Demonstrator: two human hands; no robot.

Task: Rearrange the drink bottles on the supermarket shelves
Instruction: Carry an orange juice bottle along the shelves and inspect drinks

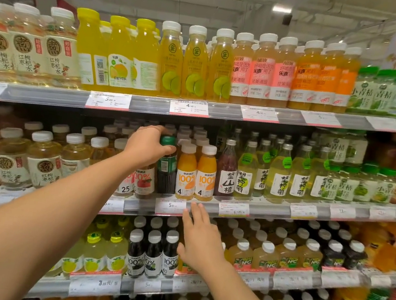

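One dark green-capped bottle (167,164) stood among the orange juices (196,174) on the middle shelf (269,209), the left hand (149,145) clenched around its neck. Right hand (199,239) hovered nearer, fingers released. Moving this misfit looked barely begun.

Dark bottle (166,171), green cap, upright (barcode facing out), middle shelf, beside orange juice bottles (196,174)
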